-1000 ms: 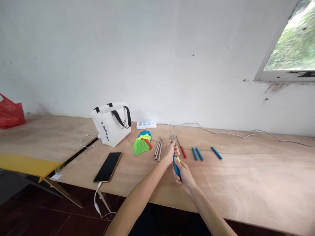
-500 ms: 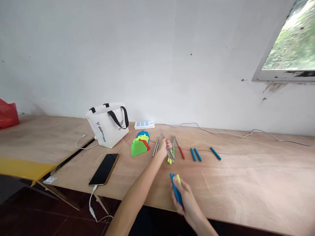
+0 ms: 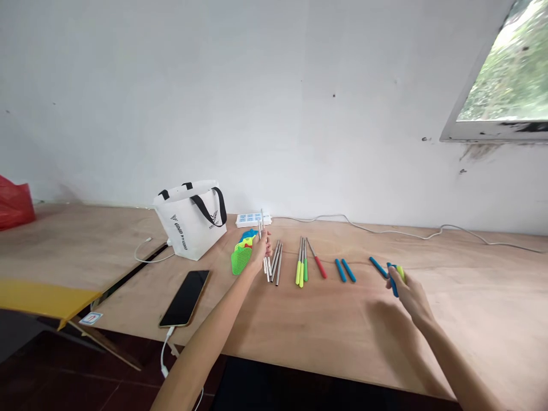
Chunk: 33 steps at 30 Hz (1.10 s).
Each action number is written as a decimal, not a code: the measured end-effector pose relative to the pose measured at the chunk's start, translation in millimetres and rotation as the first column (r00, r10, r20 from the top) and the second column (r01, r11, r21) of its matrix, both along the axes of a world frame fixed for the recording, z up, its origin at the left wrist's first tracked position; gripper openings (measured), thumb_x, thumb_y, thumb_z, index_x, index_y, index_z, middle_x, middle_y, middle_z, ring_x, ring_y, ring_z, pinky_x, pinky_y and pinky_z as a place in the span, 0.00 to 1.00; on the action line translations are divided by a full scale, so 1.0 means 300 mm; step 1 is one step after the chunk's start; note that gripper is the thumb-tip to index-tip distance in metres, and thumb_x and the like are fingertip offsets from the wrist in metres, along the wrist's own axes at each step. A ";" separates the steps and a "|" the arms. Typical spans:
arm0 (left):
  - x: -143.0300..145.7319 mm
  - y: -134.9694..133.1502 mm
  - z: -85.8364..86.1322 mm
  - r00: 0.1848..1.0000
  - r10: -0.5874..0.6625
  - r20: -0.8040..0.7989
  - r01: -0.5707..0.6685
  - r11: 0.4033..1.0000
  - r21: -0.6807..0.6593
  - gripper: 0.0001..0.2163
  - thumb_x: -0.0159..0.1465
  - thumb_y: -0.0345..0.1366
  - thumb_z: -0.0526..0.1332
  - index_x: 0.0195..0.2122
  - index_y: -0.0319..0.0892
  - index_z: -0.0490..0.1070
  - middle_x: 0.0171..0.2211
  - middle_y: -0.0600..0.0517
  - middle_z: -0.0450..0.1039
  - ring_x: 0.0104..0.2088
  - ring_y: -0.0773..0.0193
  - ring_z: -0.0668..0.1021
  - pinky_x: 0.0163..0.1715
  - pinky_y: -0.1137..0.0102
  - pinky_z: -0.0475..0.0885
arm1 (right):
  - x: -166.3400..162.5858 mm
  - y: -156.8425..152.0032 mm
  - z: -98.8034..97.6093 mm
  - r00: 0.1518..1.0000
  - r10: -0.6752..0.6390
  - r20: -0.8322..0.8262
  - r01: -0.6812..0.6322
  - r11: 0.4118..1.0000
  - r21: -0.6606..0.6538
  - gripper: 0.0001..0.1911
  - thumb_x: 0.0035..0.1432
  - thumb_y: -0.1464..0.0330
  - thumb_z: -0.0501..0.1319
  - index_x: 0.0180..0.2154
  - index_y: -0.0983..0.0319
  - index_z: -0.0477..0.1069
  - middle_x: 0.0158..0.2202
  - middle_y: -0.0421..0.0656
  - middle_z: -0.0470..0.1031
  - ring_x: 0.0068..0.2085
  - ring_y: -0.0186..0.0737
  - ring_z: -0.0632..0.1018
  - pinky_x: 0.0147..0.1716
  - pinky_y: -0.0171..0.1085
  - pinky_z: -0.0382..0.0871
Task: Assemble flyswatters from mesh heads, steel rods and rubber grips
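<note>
My left hand (image 3: 260,246) is closed around several thin metal rods (image 3: 268,269), held over the table beside other metal rods (image 3: 277,265) lying there. Just left of it is an overlapping pile of fly swatter heads (image 3: 241,260) in green, yellow, red and blue. My right hand (image 3: 405,291) grips blue and yellow-green handle tubes (image 3: 394,282), close to a single blue tube (image 3: 378,266) on the table. Between the hands lie metal rods with yellow-green and green handles (image 3: 302,271), one rod with a red handle (image 3: 320,267), and two blue tubes (image 3: 345,270).
A white bag with black handles (image 3: 192,222) stands at the back left, near a white power strip (image 3: 253,220). A phone (image 3: 185,298) with a cable lies at the front left. A grey cord (image 3: 368,229) runs along the wall.
My left hand has moved left with the metal rods, nearer the swatter heads. My right hand has gone right and away from me with the tubes, toward the single blue one.
</note>
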<state>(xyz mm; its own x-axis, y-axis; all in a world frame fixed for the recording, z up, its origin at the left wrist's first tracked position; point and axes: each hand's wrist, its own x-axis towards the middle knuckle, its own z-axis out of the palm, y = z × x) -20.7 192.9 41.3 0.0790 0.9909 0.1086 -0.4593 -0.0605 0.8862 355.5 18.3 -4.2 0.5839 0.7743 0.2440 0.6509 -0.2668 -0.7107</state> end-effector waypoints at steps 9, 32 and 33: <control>-0.012 -0.024 -0.044 0.988 0.143 -0.058 -0.126 0.963 0.238 0.21 0.60 0.57 0.68 0.34 0.43 0.70 0.20 0.61 0.55 0.16 0.75 0.57 0.14 0.79 0.53 | 0.219 0.110 -0.109 0.933 -0.162 0.321 0.272 0.902 -0.336 0.33 0.65 0.50 0.43 0.49 0.62 0.78 0.50 0.62 0.77 0.53 0.63 0.77 0.47 0.55 0.69; -0.026 -0.018 -0.186 0.937 0.237 -0.256 -0.159 0.944 0.289 0.21 0.66 0.60 0.59 0.34 0.45 0.64 0.19 0.60 0.62 0.16 0.70 0.65 0.15 0.76 0.61 | -0.126 0.396 -0.207 0.970 0.189 0.151 -0.184 0.982 -0.042 0.28 0.63 0.47 0.50 0.43 0.59 0.79 0.52 0.50 0.79 0.54 0.58 0.76 0.61 0.58 0.57; -0.026 -0.023 -0.186 0.935 0.239 -0.261 -0.161 0.943 0.290 0.21 0.66 0.59 0.59 0.34 0.45 0.64 0.19 0.61 0.61 0.16 0.70 0.65 0.15 0.76 0.60 | -0.149 0.397 -0.215 0.971 0.194 0.142 -0.193 0.981 -0.022 0.28 0.63 0.47 0.50 0.46 0.59 0.78 0.52 0.51 0.79 0.54 0.57 0.77 0.60 0.56 0.60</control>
<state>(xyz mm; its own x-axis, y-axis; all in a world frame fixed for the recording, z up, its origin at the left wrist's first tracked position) -28.5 186.0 -14.4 -0.0509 0.9288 0.3671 -0.1405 -0.3706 0.9181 310.8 137.4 -68.7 0.3822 0.8715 0.3073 0.7853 -0.1310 -0.6051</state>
